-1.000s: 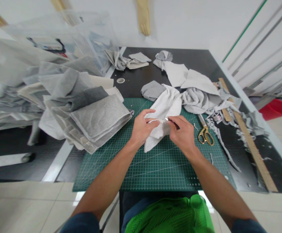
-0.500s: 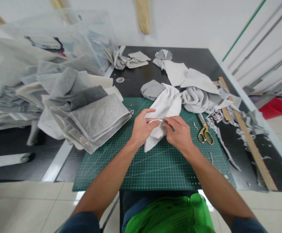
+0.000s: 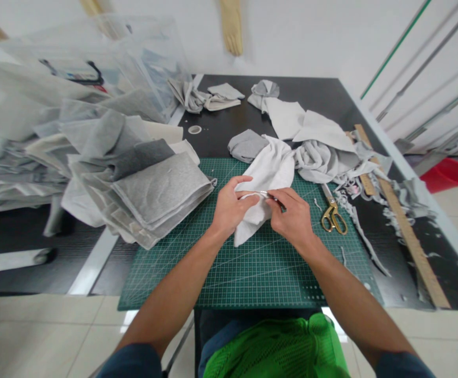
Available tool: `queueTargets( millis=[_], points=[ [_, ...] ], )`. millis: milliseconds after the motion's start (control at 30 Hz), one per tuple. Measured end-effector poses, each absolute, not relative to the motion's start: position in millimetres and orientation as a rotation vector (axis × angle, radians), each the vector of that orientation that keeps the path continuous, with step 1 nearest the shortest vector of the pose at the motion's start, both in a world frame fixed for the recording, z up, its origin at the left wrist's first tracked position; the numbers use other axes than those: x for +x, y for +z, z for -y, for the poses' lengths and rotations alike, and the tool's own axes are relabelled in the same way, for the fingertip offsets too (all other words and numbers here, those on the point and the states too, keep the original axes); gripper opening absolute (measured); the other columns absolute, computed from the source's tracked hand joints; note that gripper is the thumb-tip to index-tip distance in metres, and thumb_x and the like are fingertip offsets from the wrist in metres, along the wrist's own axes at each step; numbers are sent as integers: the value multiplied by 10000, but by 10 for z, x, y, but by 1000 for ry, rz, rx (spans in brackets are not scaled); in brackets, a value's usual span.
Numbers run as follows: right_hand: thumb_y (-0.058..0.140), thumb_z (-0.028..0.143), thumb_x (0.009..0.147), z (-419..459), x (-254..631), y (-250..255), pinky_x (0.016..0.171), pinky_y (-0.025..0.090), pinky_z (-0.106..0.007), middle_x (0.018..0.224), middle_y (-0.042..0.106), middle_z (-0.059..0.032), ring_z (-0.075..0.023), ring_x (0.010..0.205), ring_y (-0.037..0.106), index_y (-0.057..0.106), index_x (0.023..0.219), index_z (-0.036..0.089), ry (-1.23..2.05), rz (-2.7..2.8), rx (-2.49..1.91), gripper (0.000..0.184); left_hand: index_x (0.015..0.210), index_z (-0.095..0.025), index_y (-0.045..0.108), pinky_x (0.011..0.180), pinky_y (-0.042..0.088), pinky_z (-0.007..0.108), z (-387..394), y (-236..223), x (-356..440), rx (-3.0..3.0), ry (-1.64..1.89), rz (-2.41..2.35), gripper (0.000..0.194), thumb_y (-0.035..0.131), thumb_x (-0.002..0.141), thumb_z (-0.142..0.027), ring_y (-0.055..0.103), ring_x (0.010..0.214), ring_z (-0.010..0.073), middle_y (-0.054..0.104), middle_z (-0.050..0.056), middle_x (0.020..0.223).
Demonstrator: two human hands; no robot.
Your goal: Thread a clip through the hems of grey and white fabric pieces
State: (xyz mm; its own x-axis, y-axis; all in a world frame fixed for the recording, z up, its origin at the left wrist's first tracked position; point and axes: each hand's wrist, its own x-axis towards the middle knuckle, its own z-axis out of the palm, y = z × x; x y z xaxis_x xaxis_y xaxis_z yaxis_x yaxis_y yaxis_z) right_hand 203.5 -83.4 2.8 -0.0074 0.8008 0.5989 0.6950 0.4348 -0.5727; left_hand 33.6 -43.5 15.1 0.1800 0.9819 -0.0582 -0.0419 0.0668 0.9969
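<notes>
Over the green cutting mat (image 3: pixel 248 273), a piece of white cloth (image 3: pixel 274 163) hangs bunched between my two hands. My left hand (image 3: pixel 231 207) pinches a fold of its edge, thumb on top and fingers beneath. Held in my right hand (image 3: pixel 290 212) is a slim metal tool (image 3: pixel 266 195), its bright tip laid against the fold near my left fingers. Most of this tool is hidden in my grip, so its kind is unclear. Gold-handled scissors (image 3: pixel 333 218) lie on the mat to the right of my right hand.
Stacked grey and cream cloth pieces (image 3: pixel 158 189) rise on the left, before a clear plastic box (image 3: pixel 150 58). More folded cloths (image 3: pixel 323 131) lie beyond my hands. On the right are a wooden ruler (image 3: pixel 414 244) and fabric scraps (image 3: pixel 355 194). A tape roll (image 3: pixel 195 129) sits behind the mat.
The slim tool's tip has shifted slightly to the left and up along the fold, showing more of its metal. My left hand and the cloth have stayed almost still.
</notes>
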Motion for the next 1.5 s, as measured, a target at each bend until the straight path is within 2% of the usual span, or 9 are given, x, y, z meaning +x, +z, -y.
queueTargets(
  millis=[200,333,400,633,967,1067,1167,1333,1500],
  points=[
    [736,377,844,823,2059,78,824,564,-378,1104,734,-100,-230,904,676,646,1263,202,373,1655,-1370,463,1221,-185,610,616,519,253,440,163,329,1197,1007,-972,534,816,741,-296,702,685,167,781,58,874],
    [665,356,880,792,2138,76,646,477,-299,753,680,-9,-155,641,573,740,938,197,531,1567,-1424,185,1119,-164,644,707,547,282,398,179,271,1240,935,-862,458,828,716,-282,733,816,196,787,111,1009],
    [649,336,878,783,2194,95,564,395,-272,640,599,22,-130,569,490,726,825,191,567,1461,-1413,172,1042,-158,678,717,538,276,356,175,228,1332,886,-867,393,819,681,-224,722,829,189,779,105,1022],
    [674,317,816,738,2325,90,541,280,-269,578,492,45,-119,548,379,670,714,191,641,1231,-1364,163,799,-163,702,564,414,222,251,112,167,1461,881,-1098,90,684,736,-224,566,652,133,662,9,740],
    [620,332,878,760,2331,155,531,265,-269,555,455,50,-115,548,381,609,658,189,815,1404,-1350,262,685,-177,581,537,343,223,319,125,226,1299,941,-1086,350,586,898,-455,456,624,121,514,-9,654],
    [610,370,919,779,2280,209,565,343,-262,760,658,7,-127,627,482,701,912,189,761,1556,-1324,203,659,-172,577,517,304,239,333,91,239,1364,952,-1134,437,561,922,-521,415,596,118,469,-12,613],
    [729,395,848,789,2206,200,626,421,-267,1033,740,-43,-151,750,572,690,1170,209,700,1665,-1285,373,617,-175,545,501,270,245,347,69,248,1413,961,-1146,490,566,922,-558,377,575,112,427,-15,587],
    [710,368,872,815,2140,171,674,443,-290,847,703,-30,-154,712,580,753,931,195,710,1648,-1314,188,586,-173,540,490,262,241,357,48,274,1337,992,-1138,517,613,886,-588,376,554,104,432,-20,568],
    [637,450,936,823,2196,205,592,351,-287,715,613,0,-136,629,467,724,828,182,930,1522,-1237,302,622,-168,606,521,338,241,352,46,305,1190,1041,-1126,474,681,828,-589,475,579,124,517,-9,586]
  ],
)
